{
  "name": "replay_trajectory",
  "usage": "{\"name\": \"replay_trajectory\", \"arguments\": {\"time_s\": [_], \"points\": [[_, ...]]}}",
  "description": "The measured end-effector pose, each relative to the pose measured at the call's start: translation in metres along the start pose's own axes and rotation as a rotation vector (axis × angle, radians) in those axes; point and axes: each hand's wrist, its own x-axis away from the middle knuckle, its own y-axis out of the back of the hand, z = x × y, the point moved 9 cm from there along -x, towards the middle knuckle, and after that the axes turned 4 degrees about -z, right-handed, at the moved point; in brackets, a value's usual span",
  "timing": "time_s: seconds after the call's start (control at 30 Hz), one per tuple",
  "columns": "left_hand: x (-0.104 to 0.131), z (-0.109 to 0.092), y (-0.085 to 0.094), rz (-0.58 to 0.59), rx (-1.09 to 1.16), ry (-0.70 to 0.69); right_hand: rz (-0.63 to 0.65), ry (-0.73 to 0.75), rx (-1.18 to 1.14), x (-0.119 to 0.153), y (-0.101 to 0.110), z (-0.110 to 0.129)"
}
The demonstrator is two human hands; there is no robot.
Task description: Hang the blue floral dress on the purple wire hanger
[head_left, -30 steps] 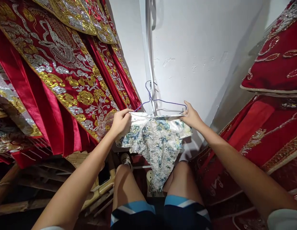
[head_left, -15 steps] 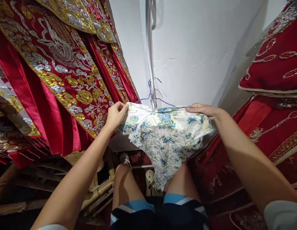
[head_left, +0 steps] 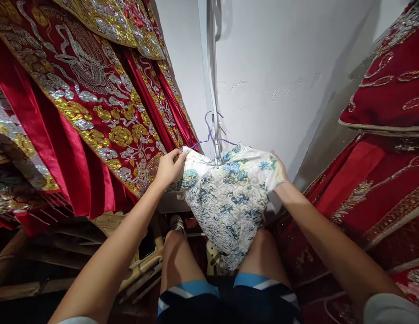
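Note:
A white short-sleeved blouse [head_left: 229, 193] with blue and yellow flowers hangs on a thin purple hanger [head_left: 209, 133], its lower end reaching down between my knees. My left hand [head_left: 170, 168] pinches the blouse at the shoulder on the left side, thumb and fingers closed on the cloth. At the other sleeve, my right hand [head_left: 280, 173] lies behind and against the fabric. Most of its fingers are hidden by the sleeve, so its grip does not show. The hanger's hook stands up beside a narrow pale strip [head_left: 211, 67] on the wall.
Red garments with gold and silver sequins [head_left: 104, 103] hang at the left. More red beaded clothing [head_left: 375, 180] fills the right side. A white wall [head_left: 280, 67] stands straight ahead. Bamboo furniture [head_left: 142, 270] is low on the left, and a cream clog [head_left: 212, 256] shows below the blouse.
My right hand has moved left and down from the shoulder's top edge to behind the sleeve. That side of the blouse now droops, and the front hangs smoother. My left hand stays at its shoulder.

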Motion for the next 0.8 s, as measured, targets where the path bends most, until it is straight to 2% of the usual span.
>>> {"name": "replay_trajectory", "arguments": {"time_s": [0.07, 0.17, 0.23, 0.3, 0.37, 0.47, 0.5, 0.53, 0.57, 0.63, 0.7, 0.8], "points": [[0.001, -0.004, 0.003, -0.011, -0.052, -0.013, -0.019, -0.005, -0.080, -0.004, 0.012, -0.004], [-0.004, -0.013, 0.005, -0.017, -0.181, -0.044, -0.119, -0.089, -0.356, -0.014, 0.040, -0.005], [-0.008, -0.015, 0.007, -0.037, -0.255, -0.032, -0.163, -0.152, -0.471, -0.018, 0.054, 0.006], [-0.011, -0.012, 0.009, -0.062, -0.261, -0.005, -0.138, -0.187, -0.496, -0.015, 0.058, 0.028], [-0.010, -0.007, 0.011, -0.107, -0.159, 0.000, 0.018, -0.165, -0.543, -0.004, 0.048, 0.059], [0.003, 0.007, 0.014, -0.205, 0.141, 0.064, 0.512, 0.017, -0.654, 0.035, 0.012, 0.114], [0.010, 0.013, 0.013, -0.241, 0.258, 0.116, 0.649, 0.069, -0.636, 0.049, 0.001, 0.124], [0.017, 0.018, 0.011, -0.266, 0.374, 0.179, 0.718, 0.097, -0.581, 0.059, -0.009, 0.128], [0.024, 0.021, 0.005, -0.266, 0.496, 0.240, 0.712, 0.103, -0.500, 0.062, -0.017, 0.125], [0.034, 0.012, -0.012, -0.195, 0.720, 0.314, 0.555, 0.116, -0.316, 0.055, -0.030, 0.113], [0.040, -0.014, -0.032, -0.050, 0.911, 0.338, 0.384, 0.209, -0.153, 0.047, -0.044, 0.107], [0.047, -0.057, -0.060, 0.133, 1.209, 0.428, 0.250, 0.377, 0.031, 0.047, -0.073, 0.107]]}}
